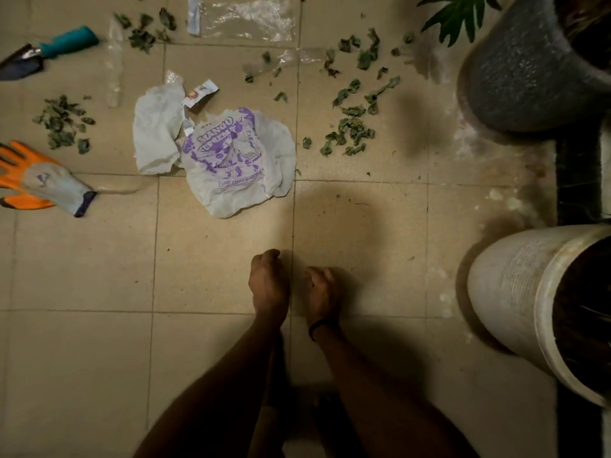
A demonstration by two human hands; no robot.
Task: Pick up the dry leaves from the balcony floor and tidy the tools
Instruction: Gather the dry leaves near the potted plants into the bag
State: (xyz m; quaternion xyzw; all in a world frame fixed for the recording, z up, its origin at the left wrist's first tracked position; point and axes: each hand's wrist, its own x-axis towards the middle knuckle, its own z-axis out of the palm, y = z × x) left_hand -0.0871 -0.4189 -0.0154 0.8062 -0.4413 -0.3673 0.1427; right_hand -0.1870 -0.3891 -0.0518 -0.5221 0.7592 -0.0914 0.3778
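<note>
Left hand hangs loosely curled, seemingly empty; dry leaves lie crumpled, grey-green.

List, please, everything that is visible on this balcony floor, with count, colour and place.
dry leaves: many, dull green, scattered clusters, upper half
trowel: one, teal grip, far left
glove: one, orange and grey, left edge
paper bag: one, white with purple print, centre
plastic bag: one, clear, top centre
wrapper scrap: one, white, above paper bag
grey pot: one, grey, top right
plant: one, green, top right
white pot: one, white, lower right
left hand: one, loosely curled, empty, lower centre
right hand: one, loosely curled, black wristband
</note>
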